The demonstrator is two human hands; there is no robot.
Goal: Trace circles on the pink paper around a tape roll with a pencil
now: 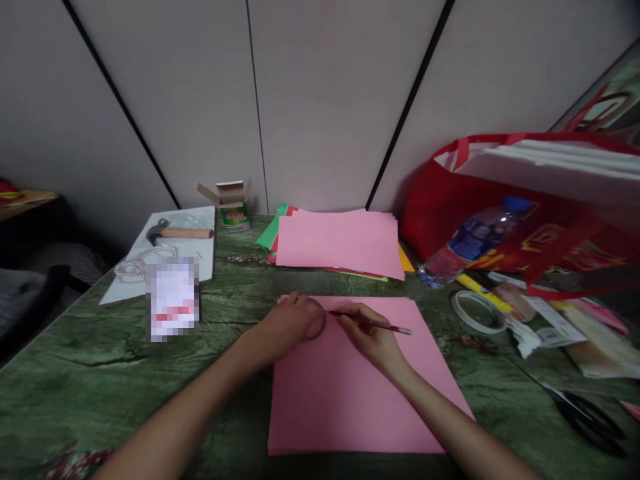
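Observation:
A stack of pink paper point(350, 400) lies before me on the table. On its upper left part my left hand point(290, 320) rests, fingers bent over a small round pink disc point(316, 320) with a dark edge, holding it flat against the sheet. Part of the disc is covered by the hand. My right hand point(373, 337) is closed around a slim dark red pencil point(385, 325). The pencil's tip points left and sits close to the disc's right edge; whether it touches the paper I cannot tell.
Behind lies another pink paper pile point(340, 240) over coloured sheets. To the left are a hammer point(185, 233), a blurred-out phone-like object point(174, 300) and an opened small box point(235, 213). On the right are a bottle point(473, 237), tape roll point(479, 312), scissors point(587, 413) and red bag point(425, 207).

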